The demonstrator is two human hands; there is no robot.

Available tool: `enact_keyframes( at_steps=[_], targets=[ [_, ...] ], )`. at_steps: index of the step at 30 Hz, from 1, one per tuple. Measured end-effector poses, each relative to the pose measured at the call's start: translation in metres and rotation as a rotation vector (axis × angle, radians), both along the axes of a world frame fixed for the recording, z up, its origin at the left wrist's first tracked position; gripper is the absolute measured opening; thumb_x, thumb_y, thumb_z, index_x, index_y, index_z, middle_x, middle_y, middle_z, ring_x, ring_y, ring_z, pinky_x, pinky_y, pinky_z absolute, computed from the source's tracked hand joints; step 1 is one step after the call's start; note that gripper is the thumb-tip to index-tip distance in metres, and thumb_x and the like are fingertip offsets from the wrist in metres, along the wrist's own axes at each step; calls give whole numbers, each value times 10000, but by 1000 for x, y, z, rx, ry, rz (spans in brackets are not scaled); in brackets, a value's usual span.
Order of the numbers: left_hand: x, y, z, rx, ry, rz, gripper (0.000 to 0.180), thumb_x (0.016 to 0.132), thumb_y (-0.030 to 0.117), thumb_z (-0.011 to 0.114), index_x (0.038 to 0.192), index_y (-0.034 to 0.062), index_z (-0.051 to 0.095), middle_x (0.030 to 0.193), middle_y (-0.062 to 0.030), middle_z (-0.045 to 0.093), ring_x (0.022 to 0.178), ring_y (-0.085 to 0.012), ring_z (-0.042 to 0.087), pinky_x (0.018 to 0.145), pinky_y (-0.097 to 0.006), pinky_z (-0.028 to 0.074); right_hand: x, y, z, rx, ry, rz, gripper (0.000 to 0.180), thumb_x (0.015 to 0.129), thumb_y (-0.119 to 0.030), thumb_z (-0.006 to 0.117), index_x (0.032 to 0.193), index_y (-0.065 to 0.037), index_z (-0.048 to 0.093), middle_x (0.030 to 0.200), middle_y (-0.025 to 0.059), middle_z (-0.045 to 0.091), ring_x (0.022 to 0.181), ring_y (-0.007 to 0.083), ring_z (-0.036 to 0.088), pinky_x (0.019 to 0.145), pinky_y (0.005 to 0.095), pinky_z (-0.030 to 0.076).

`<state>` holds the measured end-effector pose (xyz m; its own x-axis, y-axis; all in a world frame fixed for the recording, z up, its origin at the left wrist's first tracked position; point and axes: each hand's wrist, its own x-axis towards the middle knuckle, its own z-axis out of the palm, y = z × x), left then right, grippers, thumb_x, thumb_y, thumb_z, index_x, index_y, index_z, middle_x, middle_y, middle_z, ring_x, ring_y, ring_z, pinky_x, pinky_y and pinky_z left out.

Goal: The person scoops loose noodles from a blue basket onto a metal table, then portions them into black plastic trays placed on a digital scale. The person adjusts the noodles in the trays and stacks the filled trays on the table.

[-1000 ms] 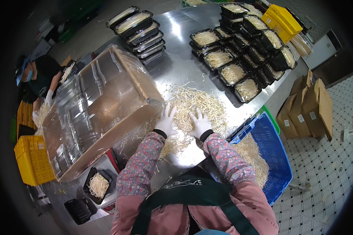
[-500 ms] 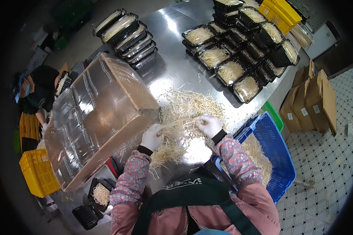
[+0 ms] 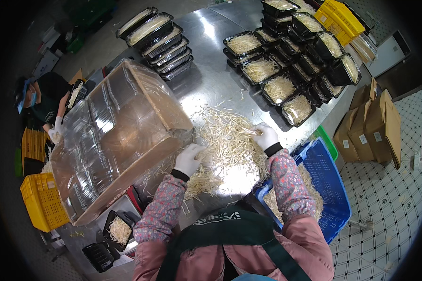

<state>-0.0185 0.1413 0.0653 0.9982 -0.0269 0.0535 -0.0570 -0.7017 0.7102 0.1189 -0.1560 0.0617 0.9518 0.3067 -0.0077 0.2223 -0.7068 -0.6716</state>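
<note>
A loose heap of pale bean sprouts (image 3: 229, 140) is spread over the metal table in front of me. My left hand (image 3: 188, 159), in a white glove, is at the heap's left edge with its fingers curled in; whether strands are between them is hidden. At the heap's right side my right hand (image 3: 266, 136), also gloved, pinches a few sprouts that stick out from its fingertips. Beside my right forearm, a blue basket (image 3: 330, 187) contains more sprouts.
Left of the heap stands a big plastic-wrapped carton (image 3: 122, 126). Filled black trays (image 3: 279, 89) are piled at the back right, others (image 3: 157, 40) stacked back left. One sprout-filled tray (image 3: 119, 230) sits near left. A co-worker (image 3: 49, 98) is at far left.
My hands have moved apart: the right went right and slightly up, the left slightly right. Strands that stretched between them have come down onto the heap. The co-worker's arm has shifted.
</note>
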Motion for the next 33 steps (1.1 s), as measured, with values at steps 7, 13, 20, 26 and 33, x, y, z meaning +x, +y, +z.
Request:
enact_keyframes(
  at_steps=[7, 13, 20, 26, 33],
  targets=[
    [-49, 4, -8, 39, -126, -12, 382, 686, 17, 690, 1037, 164, 652, 1015, -24, 616, 942, -244, 607, 768, -345, 515, -36, 16, 36, 284, -97, 44, 216, 725, -50, 710, 935, -101, 715, 937, 96, 649, 816, 224, 631, 757, 301, 509],
    [-83, -5, -3, 120, 0, -2, 556, 659, 117, 764, 1188, 130, 592, 1223, -89, 539, 1133, -295, 509, 940, -362, 452, -91, 65, 23, 134, 2, 542, 390, 733, -220, 751, 1112, -167, 675, 1161, 116, 619, 1040, 292, 602, 914, 349, 480],
    [-151, 16, -4, 92, 32, 249, 576, 660, 205, 816, 1181, 82, 602, 1284, -135, 514, 1181, -316, 495, 981, -399, 433, 7, 41, -13, -9, 2, -8, 231, 758, -228, 712, 967, -130, 717, 919, 115, 675, 855, 269, 647, 788, 353, 512],
    [-173, 10, 5, 2, 25, 386, 498, 679, 134, 797, 1145, 77, 631, 1256, -139, 539, 1163, -299, 522, 987, -375, 433, 45, 44, -49, -426, -138, 71, 176, 744, -272, 690, 844, -132, 730, 832, 129, 680, 843, 302, 651, 759, 393, 515],
    [-199, 12, 11, -16, -1, 492, 445, 705, 93, 771, 1129, 62, 640, 1233, -123, 563, 1157, -269, 537, 980, -340, 441, 24, -53, 27, 142, -142, 80, 127, 754, -122, 745, 822, -20, 711, 788, 77, 677, 720, 159, 647, 665, 280, 505]
  ],
)
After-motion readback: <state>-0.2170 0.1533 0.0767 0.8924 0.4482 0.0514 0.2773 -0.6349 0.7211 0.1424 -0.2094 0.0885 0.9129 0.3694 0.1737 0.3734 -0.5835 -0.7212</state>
